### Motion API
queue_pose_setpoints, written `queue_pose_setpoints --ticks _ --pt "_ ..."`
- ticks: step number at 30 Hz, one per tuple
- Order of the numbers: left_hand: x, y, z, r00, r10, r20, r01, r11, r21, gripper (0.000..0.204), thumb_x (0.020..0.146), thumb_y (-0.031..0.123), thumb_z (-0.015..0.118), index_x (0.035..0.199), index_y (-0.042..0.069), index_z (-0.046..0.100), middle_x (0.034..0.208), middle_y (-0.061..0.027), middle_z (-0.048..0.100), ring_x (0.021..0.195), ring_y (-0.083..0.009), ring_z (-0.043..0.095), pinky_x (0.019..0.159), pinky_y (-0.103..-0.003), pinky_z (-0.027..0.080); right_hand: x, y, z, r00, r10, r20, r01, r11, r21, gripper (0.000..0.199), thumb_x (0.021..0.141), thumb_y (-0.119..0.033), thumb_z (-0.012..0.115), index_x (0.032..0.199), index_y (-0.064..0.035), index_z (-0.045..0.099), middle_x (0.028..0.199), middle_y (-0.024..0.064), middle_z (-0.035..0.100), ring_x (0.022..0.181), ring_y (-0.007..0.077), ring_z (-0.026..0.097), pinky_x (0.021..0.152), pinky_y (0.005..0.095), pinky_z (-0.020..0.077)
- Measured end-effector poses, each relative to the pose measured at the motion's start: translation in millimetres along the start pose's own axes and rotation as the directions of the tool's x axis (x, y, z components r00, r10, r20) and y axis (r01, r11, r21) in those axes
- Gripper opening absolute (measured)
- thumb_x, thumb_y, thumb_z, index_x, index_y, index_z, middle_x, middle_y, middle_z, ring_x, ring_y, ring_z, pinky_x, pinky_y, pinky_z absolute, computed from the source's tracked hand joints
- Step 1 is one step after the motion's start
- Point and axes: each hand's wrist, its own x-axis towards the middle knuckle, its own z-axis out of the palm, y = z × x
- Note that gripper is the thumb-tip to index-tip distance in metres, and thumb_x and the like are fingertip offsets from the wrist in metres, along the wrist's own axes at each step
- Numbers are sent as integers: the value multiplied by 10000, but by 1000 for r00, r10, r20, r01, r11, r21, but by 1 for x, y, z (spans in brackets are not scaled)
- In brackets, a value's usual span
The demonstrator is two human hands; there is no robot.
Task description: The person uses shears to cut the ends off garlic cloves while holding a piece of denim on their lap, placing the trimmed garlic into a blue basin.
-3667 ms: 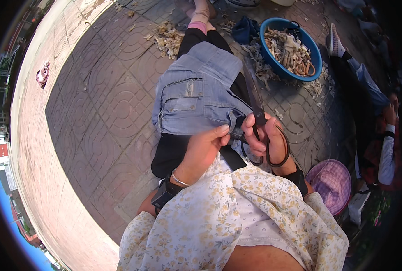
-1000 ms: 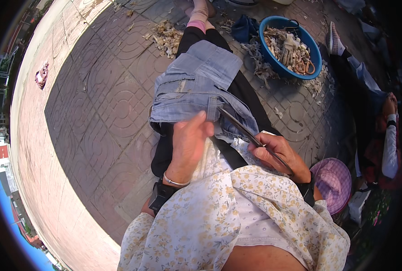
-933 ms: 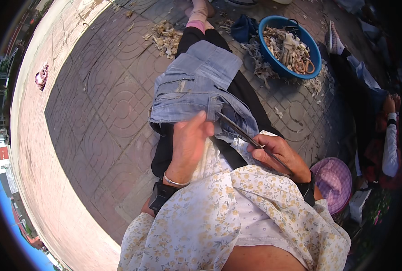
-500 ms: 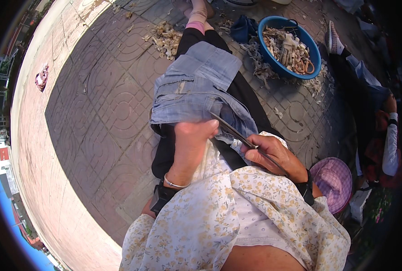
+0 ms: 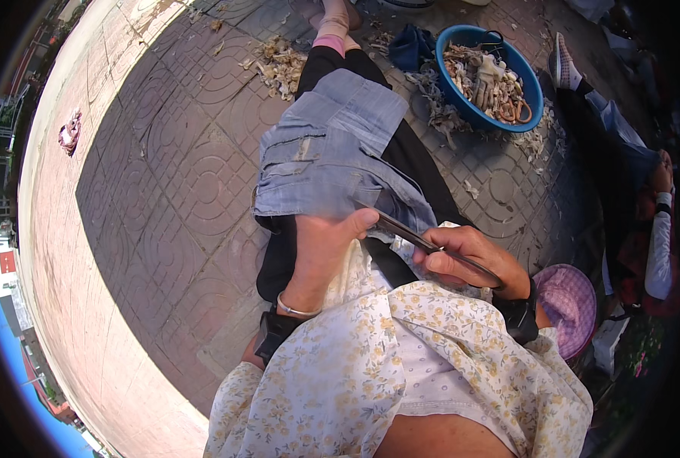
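Observation:
Dark scissors (image 5: 402,230) are in my right hand (image 5: 470,263), closed round their handles, with one handle loop showing by the wrist. Their long blades slant up and left, the tip reaching past the thumb of my left hand (image 5: 325,243). That hand has its fingers curled and partly blurred over the near edge of a folded denim cloth (image 5: 321,156) with frayed patches. The thumb lies against the blades. What the left fingers hold, if anything, is hidden. The denim drapes across my black-trousered legs (image 5: 424,179).
A blue basin (image 5: 534,95) at the far right holds garlic-like stalks and a pale glove (image 5: 489,76). Dry peelings (image 5: 279,67) litter the paving around my feet. A pink checked hat (image 5: 565,305) lies to my right. Another person's leg and sleeve (image 5: 660,252) are beyond it.
The scissors and my right hand have shifted slightly to the right. My left thumb has moved a little right along the blades, and the left hand has turned slightly.

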Motion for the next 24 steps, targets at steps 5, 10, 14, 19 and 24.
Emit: queue_pose_setpoints --ticks 5,10,14,19,24 --pt "2 3 0 998 -37 47 41 997 -71 449 716 65 797 1078 36 533 875 -27 598 667 -89 543 531 -207 442 -1 -2 -5 999 -49 -3 49 994 -93 420 924 -435 541 838 -24 571 613 -3 440 568 91 416 499 289 333" --pt "0 4 -8 988 -125 86 124 992 20 392 746 23 753 1072 31 537 872 -32 605 647 -92 537 539 -210 443 1 9 -17 970 -240 30 226 859 -460 516 879 -505 557 906 10 567 691 86 495 597 208 501 547 336 388" --pt "2 1 -9 984 -158 82 152 985 80 327 769 -8 705 1052 31 546 851 -43 607 623 -98 532 539 -216 446 -2 4 -13 953 -300 -45 238 831 -503 470 864 -448 592 816 14 520 679 149 479 596 290 485 549 381 373" --pt "7 1 -4 990 -106 -89 108 994 27 249 776 -34 653 998 28 558 832 -57 600 603 -120 536 505 -247 451 -15 5 -24 954 -297 -50 242 854 -461 453 871 -434 599 878 17 550 667 112 484 599 234 496 545 354 375" --pt "8 2 6 980 -39 -193 15 992 -123 178 803 17 615 972 18 559 813 -73 599 579 -151 546 475 -273 454 -18 9 -13 985 -34 -170 11 992 -129 409 909 -407 576 936 1 576 634 -2 450 590 91 453 513 280 346"
